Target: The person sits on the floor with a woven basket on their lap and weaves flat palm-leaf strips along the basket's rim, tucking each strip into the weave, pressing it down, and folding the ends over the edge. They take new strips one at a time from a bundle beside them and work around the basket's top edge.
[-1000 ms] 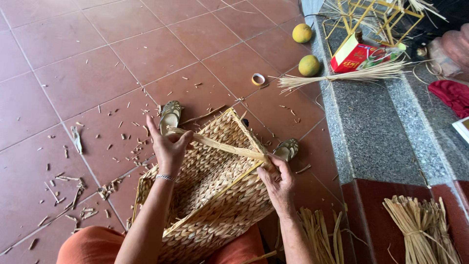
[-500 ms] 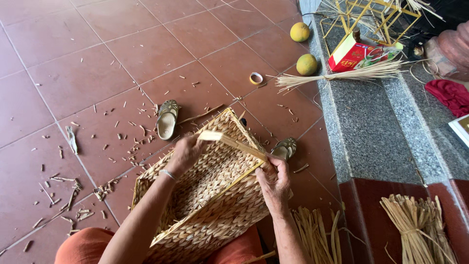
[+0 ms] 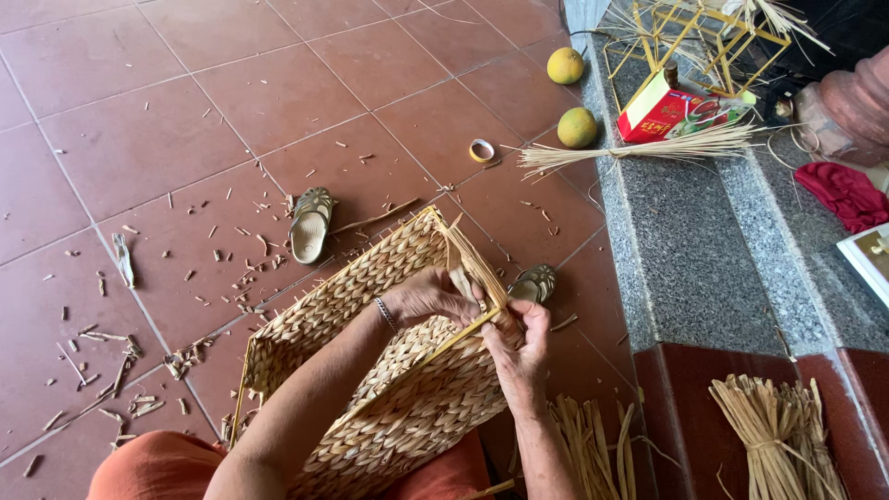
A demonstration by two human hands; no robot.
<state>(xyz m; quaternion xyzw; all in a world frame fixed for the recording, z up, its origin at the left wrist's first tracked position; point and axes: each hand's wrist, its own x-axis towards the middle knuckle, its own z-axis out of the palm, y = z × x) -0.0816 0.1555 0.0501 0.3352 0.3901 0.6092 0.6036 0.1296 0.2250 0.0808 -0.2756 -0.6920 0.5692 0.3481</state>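
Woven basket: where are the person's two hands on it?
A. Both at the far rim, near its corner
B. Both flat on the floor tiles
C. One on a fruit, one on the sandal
A: the left hand and right hand meet at the far rim of the woven basket, gripping its strands.

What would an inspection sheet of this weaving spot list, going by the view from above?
Surface: red tiled floor beside a grey stone ledge.
Job's things: woven basket on the lap; a flat fibre strip at its rim.
Clutter: fibre scraps, two sandals, tape roll, two yellow fruits, red box, straw bundles.
Hands: left hand inside the rim, right hand pinching the edge.
Cables: nothing seen.
Surroundings: yellow wire frame, red cloth.
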